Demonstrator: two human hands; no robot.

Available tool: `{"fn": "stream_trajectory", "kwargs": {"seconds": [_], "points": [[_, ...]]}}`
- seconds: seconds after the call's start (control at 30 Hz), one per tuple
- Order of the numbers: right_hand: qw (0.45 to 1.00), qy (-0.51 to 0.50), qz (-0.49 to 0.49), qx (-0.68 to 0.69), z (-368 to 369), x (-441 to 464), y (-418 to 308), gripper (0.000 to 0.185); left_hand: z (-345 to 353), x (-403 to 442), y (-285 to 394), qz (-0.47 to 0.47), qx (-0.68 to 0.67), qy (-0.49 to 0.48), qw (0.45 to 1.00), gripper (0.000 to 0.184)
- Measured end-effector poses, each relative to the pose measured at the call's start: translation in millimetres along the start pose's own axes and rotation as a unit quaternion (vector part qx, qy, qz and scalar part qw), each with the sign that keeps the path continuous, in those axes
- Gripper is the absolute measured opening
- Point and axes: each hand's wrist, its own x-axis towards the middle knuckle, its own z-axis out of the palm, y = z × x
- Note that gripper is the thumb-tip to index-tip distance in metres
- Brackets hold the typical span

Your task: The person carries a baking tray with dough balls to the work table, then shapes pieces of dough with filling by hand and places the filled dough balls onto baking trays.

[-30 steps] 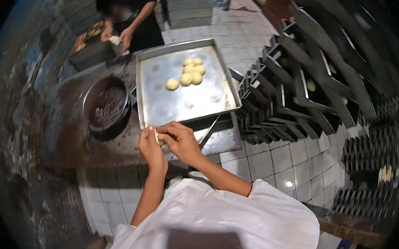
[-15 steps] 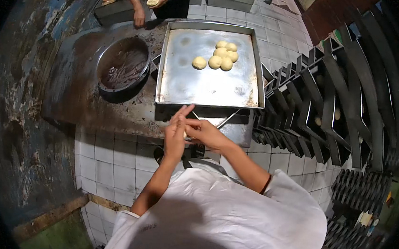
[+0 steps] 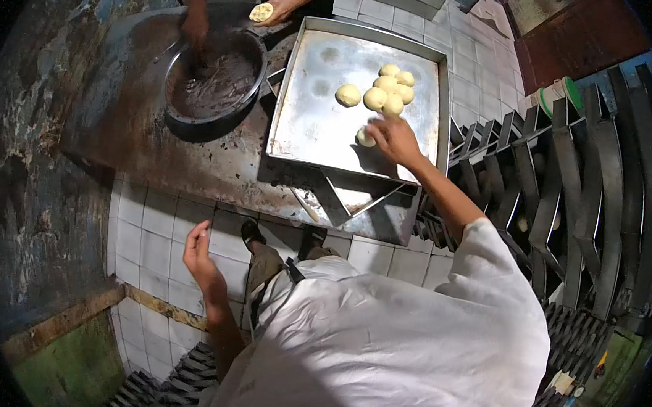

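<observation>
My right hand (image 3: 395, 138) is over the front right part of a square metal tray (image 3: 312, 137), its fingers closed on a pale dough ball (image 3: 363, 137) low at the tray's surface. Behind it, several round yellowish dough balls (image 3: 375, 99) sit bunched together. A single dough ball (image 3: 348, 95) lies apart to their left. My left hand (image 3: 203, 260) hangs in the air in front of the table, away from the tray, with its fingers loosely extended and nothing visible in them.
A round metal bowl (image 3: 256, 83) of dark brown filling stands left of the tray on the worn table (image 3: 119, 111). Across the table, a co-worker's hand (image 3: 195, 31) reaches into it; the other holds a flat dough piece (image 3: 261, 12). Dark metal racks (image 3: 565, 184) line the right side.
My hands, together in front of the tray before, have parted. The right moved forward over the tray with the dough ball; the left dropped back and left. A co-worker's hand entered the bowl.
</observation>
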Motion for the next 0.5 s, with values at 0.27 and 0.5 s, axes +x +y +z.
{"fn": "stream_trajectory", "kwargs": {"seconds": [0.27,0.5], "points": [[0.968,0.102,-0.125,-0.191,54.8,48.3,-14.5,0.071,-16.6,3.1,6.5,-0.009,-0.044,0.143,0.989,0.023],[0.947,0.185,-0.062,-0.257,44.6,92.0,-26.4,0.028,5.5,20.7,-6.2,0.013,-0.068,0.117,0.991,0.02]]}}
